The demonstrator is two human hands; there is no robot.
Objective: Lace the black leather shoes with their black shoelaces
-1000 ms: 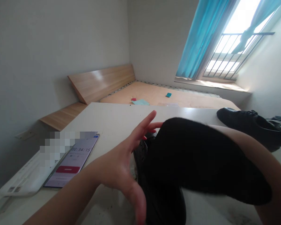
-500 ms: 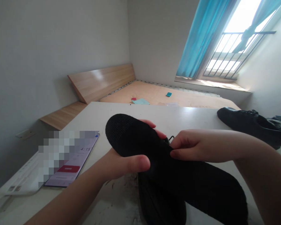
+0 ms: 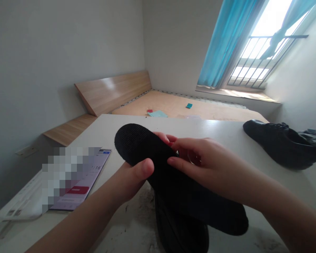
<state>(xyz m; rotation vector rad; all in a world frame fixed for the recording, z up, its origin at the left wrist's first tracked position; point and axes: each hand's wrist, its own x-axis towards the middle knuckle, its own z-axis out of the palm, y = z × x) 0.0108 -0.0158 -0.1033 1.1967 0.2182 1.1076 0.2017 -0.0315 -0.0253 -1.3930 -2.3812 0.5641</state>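
A black fabric shoe insole (image 3: 139,147) runs diagonally across the view, its far end up near the middle and its other end down at the lower right. My left hand (image 3: 133,175) grips it from below, with the thumb over its edge. My right hand (image 3: 200,160) holds the same insole higher up, with its fingers across the edge and close to my left fingertips. Under the insole, a black shoe (image 3: 180,225) lies on the table, mostly hidden by the insole and my hands.
A second black shoe (image 3: 281,146) lies at the table's right edge. On the scuffed white table (image 3: 189,128), a phone showing a timer (image 3: 88,184) rests on white papers (image 3: 23,200). Beyond stand a wooden bed frame (image 3: 173,107) and a blue-curtained window (image 3: 242,45).
My right hand has moved left, closer to my left hand. The insole's lower end has swung up and inward, and the insole now lies a little further left.
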